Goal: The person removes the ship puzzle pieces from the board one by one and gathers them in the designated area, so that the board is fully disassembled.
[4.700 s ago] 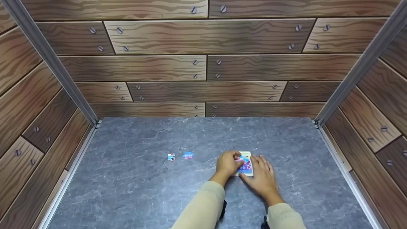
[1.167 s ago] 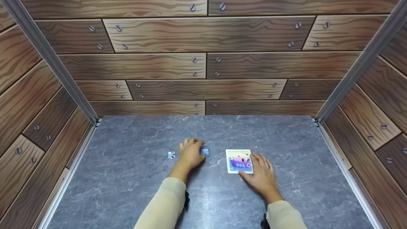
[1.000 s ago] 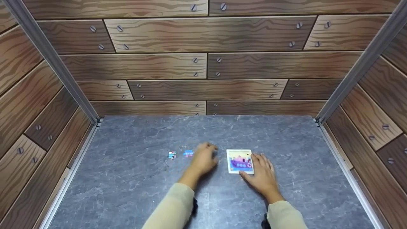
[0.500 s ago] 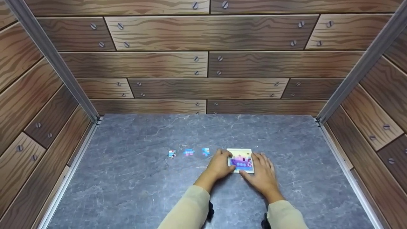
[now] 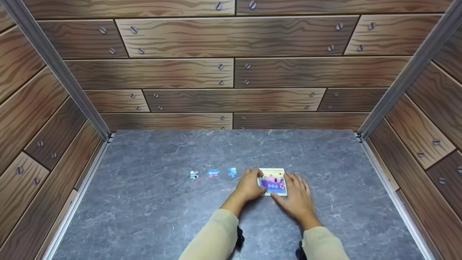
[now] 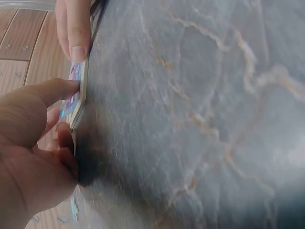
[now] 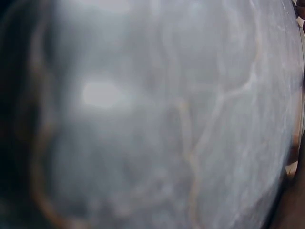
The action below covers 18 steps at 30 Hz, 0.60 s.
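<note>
A small square jigsaw puzzle with a pale border and a purple boat picture lies flat on the table. My left hand grips its left side, thumb on the picture and fingers curled at the edge; the left wrist view shows the thumb touching the puzzle's face. Along the right edge rests my right hand, fingers straight, thumb at the front right corner. Three loose puzzle pieces lie in a row to the left: a blue piece, a blue and pink piece and a multicoloured piece.
The grey marbled table spreads around the puzzle. Wood-patterned walls with metal corner rails enclose it at the back and sides. The right wrist view shows mostly blurred table surface.
A third loose piece now lies right of the other two. My left hand left it there and moved right to the puzzle's left side. The right hand has stayed put.
</note>
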{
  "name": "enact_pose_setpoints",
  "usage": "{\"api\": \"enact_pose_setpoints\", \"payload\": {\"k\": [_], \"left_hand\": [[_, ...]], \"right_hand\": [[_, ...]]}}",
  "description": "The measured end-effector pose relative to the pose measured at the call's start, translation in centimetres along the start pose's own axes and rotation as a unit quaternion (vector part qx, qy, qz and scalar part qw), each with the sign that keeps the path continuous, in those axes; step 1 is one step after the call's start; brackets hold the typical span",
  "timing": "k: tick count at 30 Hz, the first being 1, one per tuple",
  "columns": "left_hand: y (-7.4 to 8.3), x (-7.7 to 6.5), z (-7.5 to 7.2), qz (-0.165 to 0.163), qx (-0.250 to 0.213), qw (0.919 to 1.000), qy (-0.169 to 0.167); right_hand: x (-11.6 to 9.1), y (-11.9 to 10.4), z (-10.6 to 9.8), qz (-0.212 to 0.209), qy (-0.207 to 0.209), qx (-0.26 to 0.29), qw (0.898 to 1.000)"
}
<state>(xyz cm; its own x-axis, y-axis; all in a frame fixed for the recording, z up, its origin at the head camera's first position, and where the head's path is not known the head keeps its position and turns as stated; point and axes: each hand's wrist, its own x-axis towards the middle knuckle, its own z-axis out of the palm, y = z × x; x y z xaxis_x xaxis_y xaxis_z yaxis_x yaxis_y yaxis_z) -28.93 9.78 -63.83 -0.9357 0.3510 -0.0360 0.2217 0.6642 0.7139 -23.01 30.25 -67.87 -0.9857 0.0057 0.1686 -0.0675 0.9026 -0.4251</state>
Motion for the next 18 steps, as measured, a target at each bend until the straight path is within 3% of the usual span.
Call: {"api": "enact_pose_setpoints", "payload": {"k": [7, 18], "left_hand": [[-0.23, 0.12, -0.05, 0.031, 0.006, 0.9994, -0.015], [-0.11, 0.29, 0.06, 0.03, -0.003, 0.9993, -0.021]], "right_hand": [[0.07, 0.0, 0.02, -0.003, 0.002, -0.002, 1.0], [0.12, -0.01, 0.09, -0.007, 0.008, -0.005, 1.0]]}}
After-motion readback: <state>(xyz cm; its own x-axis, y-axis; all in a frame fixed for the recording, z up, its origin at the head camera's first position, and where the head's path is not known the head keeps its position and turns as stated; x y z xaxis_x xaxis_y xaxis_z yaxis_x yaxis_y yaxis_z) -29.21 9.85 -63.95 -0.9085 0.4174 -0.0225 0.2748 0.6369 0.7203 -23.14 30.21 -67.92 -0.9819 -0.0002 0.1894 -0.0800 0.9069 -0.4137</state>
